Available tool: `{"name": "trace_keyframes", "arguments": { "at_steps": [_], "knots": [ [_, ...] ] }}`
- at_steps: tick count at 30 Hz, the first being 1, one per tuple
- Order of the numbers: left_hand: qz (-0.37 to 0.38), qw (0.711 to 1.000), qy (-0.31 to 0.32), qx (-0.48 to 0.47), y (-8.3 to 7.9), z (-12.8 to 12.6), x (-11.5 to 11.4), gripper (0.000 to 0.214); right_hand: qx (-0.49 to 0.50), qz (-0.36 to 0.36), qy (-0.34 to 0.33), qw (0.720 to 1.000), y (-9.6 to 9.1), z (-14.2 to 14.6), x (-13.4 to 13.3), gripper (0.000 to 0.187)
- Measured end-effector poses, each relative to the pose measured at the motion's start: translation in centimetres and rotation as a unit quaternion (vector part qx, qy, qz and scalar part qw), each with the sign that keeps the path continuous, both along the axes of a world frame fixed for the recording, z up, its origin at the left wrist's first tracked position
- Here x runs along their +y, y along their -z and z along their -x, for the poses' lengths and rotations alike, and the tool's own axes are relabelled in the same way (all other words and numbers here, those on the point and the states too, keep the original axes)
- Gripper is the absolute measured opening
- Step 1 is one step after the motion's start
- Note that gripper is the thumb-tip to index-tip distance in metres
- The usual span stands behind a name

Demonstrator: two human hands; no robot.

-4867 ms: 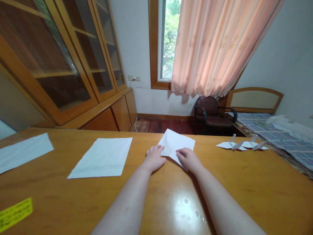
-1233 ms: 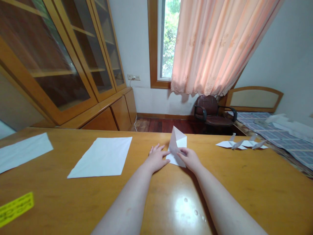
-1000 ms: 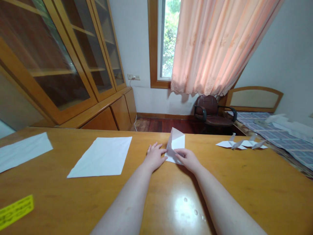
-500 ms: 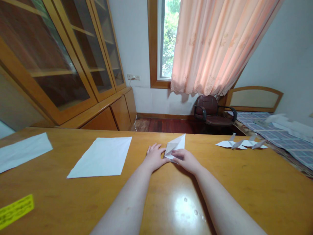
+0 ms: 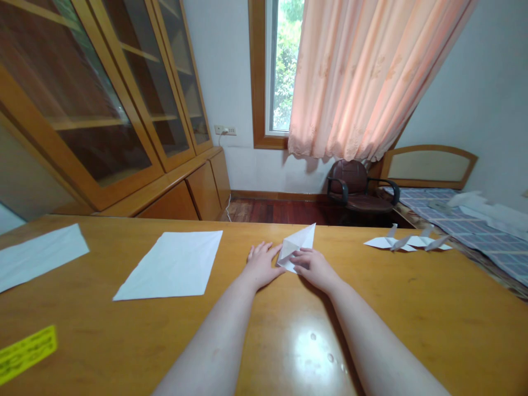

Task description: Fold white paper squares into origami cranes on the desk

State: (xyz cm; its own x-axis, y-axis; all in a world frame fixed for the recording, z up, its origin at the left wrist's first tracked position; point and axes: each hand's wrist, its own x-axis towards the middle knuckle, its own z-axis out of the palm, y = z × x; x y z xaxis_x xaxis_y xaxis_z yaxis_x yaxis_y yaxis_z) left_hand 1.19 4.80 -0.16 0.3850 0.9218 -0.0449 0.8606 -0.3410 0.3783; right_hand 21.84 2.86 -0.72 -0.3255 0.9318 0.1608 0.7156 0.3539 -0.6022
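Observation:
A folded white sheet of paper (image 5: 297,240) lies near the table's far edge, its pointed corner aimed up and to the right. My left hand (image 5: 262,267) rests palm down with fingers spread, thumb and index finger against the paper's left edge. From the right, my right hand (image 5: 314,267) has its bent fingers and thumb on the paper's lower right part. These fingers cover some of the folds.
A larger white sheet (image 5: 171,264) and a white paper strip (image 5: 41,253) lie to the left on the wooden table (image 5: 124,341). Folded paper birds (image 5: 406,241) stand at the far right. A yellow label (image 5: 27,355) is at front left, a chair (image 5: 357,187) beyond the table.
The folded paper's raised flap now lies flatter and more opened out, and its tip has shifted slightly right. My right fingers have slid a little right; my left hand stays put.

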Motion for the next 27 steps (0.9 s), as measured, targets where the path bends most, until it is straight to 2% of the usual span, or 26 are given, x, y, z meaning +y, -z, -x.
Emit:
{"name": "trace_keyframes", "arguments": {
  "at_steps": [5, 9, 14, 16, 20, 22, 27],
  "knots": [
    [-0.006, 1.000, -0.004, 0.003, 0.07, -0.04, -0.01, 0.067, -0.007, 0.005, -0.031, 0.999, -0.54, 0.22, -0.03, 0.032],
    [-0.007, 1.000, -0.005, 0.004, 0.08, -0.05, -0.02, 0.062, -0.021, 0.002, -0.025, 0.999, -0.57, 0.34, 0.01, 0.035],
    [-0.002, 1.000, -0.008, 0.010, -0.01, -0.01, -0.07, 0.061, 0.027, 0.014, -0.011, 0.999, -0.51, 0.52, -0.02, 0.035],
    [-0.002, 1.000, -0.009, 0.008, 0.04, -0.01, -0.07, 0.058, 0.050, 0.015, 0.007, 0.999, -0.50, 0.52, -0.05, 0.035],
    [-0.001, 1.000, -0.005, -0.001, 0.19, -0.03, -0.06, 0.046, 0.102, 0.029, 0.097, 0.990, -0.39, 0.06, 0.01, 0.037],
    [0.001, 1.000, -0.004, -0.002, 0.18, -0.04, -0.08, 0.045, 0.104, 0.038, 0.118, 0.987, -0.20, -0.24, 0.11, 0.038],
    [-0.002, 1.000, -0.005, -0.012, -0.07, -0.09, -0.08, 0.051, 0.064, 0.039, 0.079, 0.994, 0.14, -0.28, 0.20, 0.033]
  ]
}}
